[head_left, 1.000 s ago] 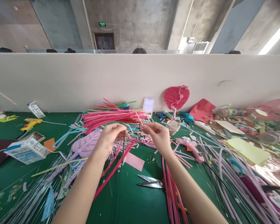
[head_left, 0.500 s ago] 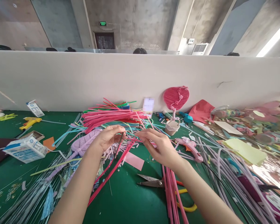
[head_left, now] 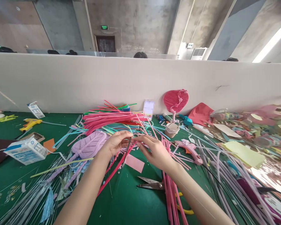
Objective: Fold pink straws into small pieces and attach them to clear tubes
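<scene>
My left hand (head_left: 119, 143) is closed in a pinch, with a thin dark strip (head_left: 125, 153) hanging down from its fingertips. Bright pink pipe cleaners (head_left: 114, 170) curve from the fingers toward the lower left. Close beside it, my right hand (head_left: 157, 152) has its thumb and fingers pressed together on the far end of these pink stems. The fingertips of both hands nearly meet, and the exact grip is partly hidden. Below my right forearm lies a bundle of pink pipe cleaners (head_left: 170, 193) across the scissors (head_left: 152, 183). A pink paper square (head_left: 134, 163) rests beneath the hands.
A pile of pink pipe cleaners (head_left: 112, 118) lies behind my hands. On the left are a purple leaf-shaped piece (head_left: 90, 144), a milk carton (head_left: 27, 150) and a yellow glue gun (head_left: 30, 124). To the right are a pink glue gun (head_left: 190, 150), a cup (head_left: 172, 129) and grey-purple stems (head_left: 215, 175).
My left hand has moved right, carrying the dark strip and pink stems along. My right hand has shifted slightly, and the fingertips are now closer together.
</scene>
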The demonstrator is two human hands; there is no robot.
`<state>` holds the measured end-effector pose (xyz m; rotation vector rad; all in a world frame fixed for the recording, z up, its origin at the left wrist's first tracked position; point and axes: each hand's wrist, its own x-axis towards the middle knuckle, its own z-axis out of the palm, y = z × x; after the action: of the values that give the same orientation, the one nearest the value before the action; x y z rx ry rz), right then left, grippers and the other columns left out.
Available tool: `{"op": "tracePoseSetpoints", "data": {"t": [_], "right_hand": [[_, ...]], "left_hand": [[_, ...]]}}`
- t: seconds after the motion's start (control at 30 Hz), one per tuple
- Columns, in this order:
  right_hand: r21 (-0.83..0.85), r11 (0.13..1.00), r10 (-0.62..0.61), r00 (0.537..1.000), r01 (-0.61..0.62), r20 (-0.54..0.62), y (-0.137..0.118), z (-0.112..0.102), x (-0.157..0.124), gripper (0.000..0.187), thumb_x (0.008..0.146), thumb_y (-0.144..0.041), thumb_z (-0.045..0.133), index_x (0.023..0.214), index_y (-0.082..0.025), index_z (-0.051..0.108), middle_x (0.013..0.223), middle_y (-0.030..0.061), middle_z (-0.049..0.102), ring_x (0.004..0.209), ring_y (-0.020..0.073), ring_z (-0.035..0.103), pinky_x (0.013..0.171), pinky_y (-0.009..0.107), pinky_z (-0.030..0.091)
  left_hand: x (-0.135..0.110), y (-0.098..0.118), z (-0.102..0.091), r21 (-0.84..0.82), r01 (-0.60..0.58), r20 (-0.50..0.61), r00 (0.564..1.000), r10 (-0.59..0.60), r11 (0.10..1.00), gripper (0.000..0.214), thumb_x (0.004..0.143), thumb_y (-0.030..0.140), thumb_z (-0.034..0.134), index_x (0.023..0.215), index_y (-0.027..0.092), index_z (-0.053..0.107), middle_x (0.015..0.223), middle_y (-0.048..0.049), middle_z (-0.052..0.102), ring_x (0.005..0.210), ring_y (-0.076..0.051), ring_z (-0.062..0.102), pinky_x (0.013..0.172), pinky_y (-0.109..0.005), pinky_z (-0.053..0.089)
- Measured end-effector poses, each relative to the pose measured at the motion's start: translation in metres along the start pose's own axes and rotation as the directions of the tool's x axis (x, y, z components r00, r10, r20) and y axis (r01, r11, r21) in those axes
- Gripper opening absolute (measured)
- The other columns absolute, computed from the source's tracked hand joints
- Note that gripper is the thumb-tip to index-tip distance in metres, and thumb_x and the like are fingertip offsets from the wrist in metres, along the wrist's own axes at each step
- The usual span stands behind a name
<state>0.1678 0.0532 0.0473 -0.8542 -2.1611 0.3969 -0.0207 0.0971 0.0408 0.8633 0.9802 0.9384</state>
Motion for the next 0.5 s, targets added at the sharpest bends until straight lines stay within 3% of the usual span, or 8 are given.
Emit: {"op": "tracePoseSetpoints", "data": {"t": [0.2, 0.5], "right_hand": [[0.123, 0.97, 0.228, 0.964, -0.211, -0.14, 0.019, 0.015, -0.004, 0.018, 0.09, -0.027, 0.054, 0.103, -0.023, 0.066, 0.099, 0.0035, 0.074, 0.086, 0.018, 0.07, 0.076, 0.031, 0.056], [0.33, 0.858, 0.439, 0.896, -0.394, -0.071, 0.024, 0.009, 0.0, 0.021, 0.084, -0.037, 0.061, 0.091, -0.021, 0.073, 0.082, 0.0041, 0.076, 0.076, 0.0211, 0.072, 0.073, 0.033, 0.057]], "left_hand": [[0.002, -0.008, 0.009, -0.011, 0.021, 0.012, 1.0, -0.02, 1.0, 0.012, 0.071, 0.016, 0.074, 0.074, 0.014, 0.063, 0.066, -0.0008, 0.069, 0.059, -0.011, 0.068, 0.055, -0.017, 0.054], [-0.004, -0.005, 0.018, -0.004, -0.007, 0.027, 1.0, 0.007, 1.0, 0.019, 0.068, 0.02, 0.08, 0.078, 0.014, 0.065, 0.073, -0.0016, 0.071, 0.068, -0.013, 0.071, 0.064, -0.02, 0.057]]}}
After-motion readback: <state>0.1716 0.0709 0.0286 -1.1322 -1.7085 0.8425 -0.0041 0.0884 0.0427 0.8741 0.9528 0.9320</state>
